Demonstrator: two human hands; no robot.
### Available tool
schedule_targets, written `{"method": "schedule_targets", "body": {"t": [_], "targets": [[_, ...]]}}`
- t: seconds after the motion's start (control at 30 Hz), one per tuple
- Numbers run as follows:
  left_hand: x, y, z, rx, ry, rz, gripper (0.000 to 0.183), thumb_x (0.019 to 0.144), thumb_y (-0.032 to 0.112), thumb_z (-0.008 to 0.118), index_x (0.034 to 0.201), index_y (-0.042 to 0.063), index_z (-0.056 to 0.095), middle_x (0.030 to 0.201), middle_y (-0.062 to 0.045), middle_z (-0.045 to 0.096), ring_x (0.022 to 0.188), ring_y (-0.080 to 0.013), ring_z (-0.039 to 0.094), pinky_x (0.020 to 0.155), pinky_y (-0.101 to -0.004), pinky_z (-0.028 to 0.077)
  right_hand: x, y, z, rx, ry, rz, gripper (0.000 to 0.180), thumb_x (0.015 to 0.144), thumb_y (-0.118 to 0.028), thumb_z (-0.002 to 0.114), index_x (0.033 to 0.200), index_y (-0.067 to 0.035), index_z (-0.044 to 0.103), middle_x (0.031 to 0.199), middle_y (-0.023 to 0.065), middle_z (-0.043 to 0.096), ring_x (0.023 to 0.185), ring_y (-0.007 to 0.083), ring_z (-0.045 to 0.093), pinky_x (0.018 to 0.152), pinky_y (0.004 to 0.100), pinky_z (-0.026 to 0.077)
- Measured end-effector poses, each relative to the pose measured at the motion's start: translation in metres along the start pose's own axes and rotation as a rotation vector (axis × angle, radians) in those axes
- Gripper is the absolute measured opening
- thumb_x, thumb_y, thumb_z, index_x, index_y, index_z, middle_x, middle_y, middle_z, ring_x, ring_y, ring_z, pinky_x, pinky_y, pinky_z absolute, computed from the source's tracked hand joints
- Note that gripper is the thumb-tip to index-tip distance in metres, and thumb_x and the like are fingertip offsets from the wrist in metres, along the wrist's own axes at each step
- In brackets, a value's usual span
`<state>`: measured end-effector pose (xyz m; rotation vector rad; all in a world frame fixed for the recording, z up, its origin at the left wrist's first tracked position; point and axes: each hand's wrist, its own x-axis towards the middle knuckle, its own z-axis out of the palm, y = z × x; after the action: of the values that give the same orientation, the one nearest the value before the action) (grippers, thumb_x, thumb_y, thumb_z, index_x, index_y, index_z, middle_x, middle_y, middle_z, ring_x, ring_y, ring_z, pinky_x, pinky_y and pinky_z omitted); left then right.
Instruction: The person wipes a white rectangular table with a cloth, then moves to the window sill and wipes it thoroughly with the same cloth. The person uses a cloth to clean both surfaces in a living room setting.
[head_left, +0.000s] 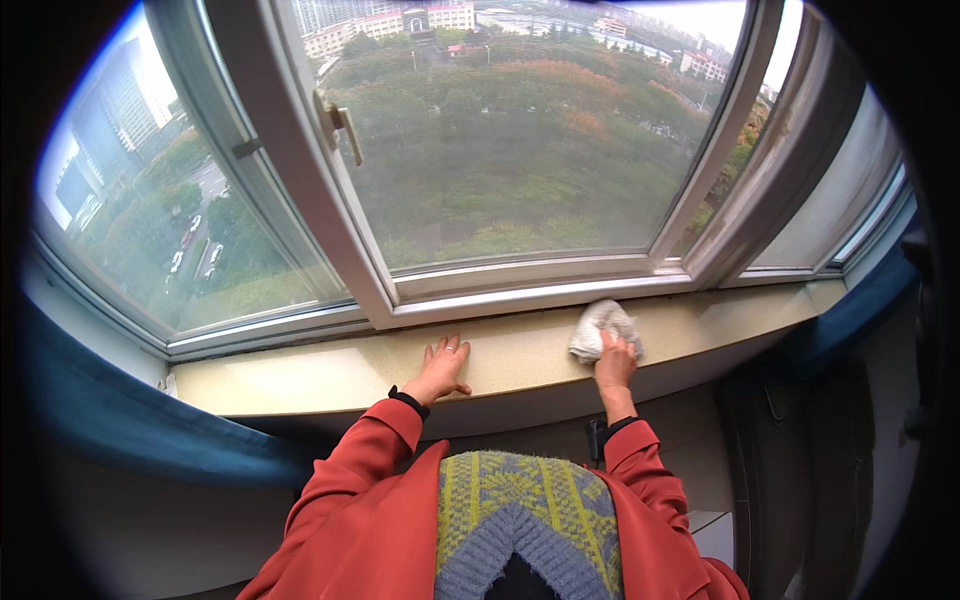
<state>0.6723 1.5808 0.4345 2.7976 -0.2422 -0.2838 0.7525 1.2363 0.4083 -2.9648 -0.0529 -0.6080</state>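
Observation:
A pale yellow stone windowsill (517, 367) runs across the view below the window. My left hand (444, 370), with a ring on one finger, rests on it with the fingers apart and nothing held. Further right, my right hand (616, 364) presses a bunched white cloth (606, 326) against the sill, near the foot of the window frame. The cloth hides part of my fingertips. Behind both hands stands the white window frame (525, 296), with a handle (347, 133) on the left side of its middle sash.
Blue curtains hang at the left (150, 420) and right (847, 322) ends of the sill. A small whitish item (169, 385) lies at the sill's left corner. Below the sill on the right is a dark object (596, 439), and a white box-like thing (712, 534) stands lower down.

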Motion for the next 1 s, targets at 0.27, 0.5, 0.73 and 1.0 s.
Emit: {"method": "schedule_targets", "body": {"t": [0.27,0.5,0.73,1.0], "targets": [[0.045,0.052,0.018,0.034,-0.065,-0.035,0.105,0.048,0.023,0.09,0.134,-0.003,0.035,0.144,-0.024,0.03,0.136,-0.0435,0.024,0.099,-0.0639,0.033,-0.04,-0.03,-0.034,0.147,0.069,-0.623,0.04,0.079,-0.006,0.055,0.113,-0.026,0.062,0.095,0.0072,0.06,0.084,0.0257,0.058,0.067,0.0367,0.05],[0.044,0.056,0.018,0.072,-0.064,-0.083,0.108,0.044,0.018,0.091,0.134,-0.003,0.035,0.147,-0.024,0.025,0.136,-0.043,0.025,0.098,-0.0648,0.035,0.007,0.086,-0.029,-0.01,0.116,-0.471,0.036,0.079,-0.01,0.055,0.106,-0.031,0.066,0.091,0.0001,0.058,0.08,0.0229,0.056,0.068,0.036,0.048],[0.047,0.06,0.021,0.029,-0.056,-0.132,0.103,0.043,0.009,0.09,0.131,-0.001,0.038,0.147,-0.022,0.024,0.137,-0.0424,0.021,0.1,-0.0652,0.033,0.066,0.215,-0.009,-0.133,-0.026,-0.002,0.035,0.087,-0.007,0.049,0.113,-0.027,0.063,0.101,0.006,0.061,0.096,0.0302,0.056,0.079,0.0419,0.049],[0.046,0.058,0.022,-0.035,-0.05,-0.145,0.097,0.043,0.005,0.088,0.126,-0.001,0.038,0.149,-0.024,0.022,0.138,-0.0435,0.018,0.102,-0.0667,0.03,0.077,0.219,0.005,-0.027,-0.063,0.269,0.043,0.08,-0.003,0.058,0.116,-0.025,0.062,0.105,0.0092,0.061,0.097,0.0339,0.057,0.081,0.0439,0.051]]}}
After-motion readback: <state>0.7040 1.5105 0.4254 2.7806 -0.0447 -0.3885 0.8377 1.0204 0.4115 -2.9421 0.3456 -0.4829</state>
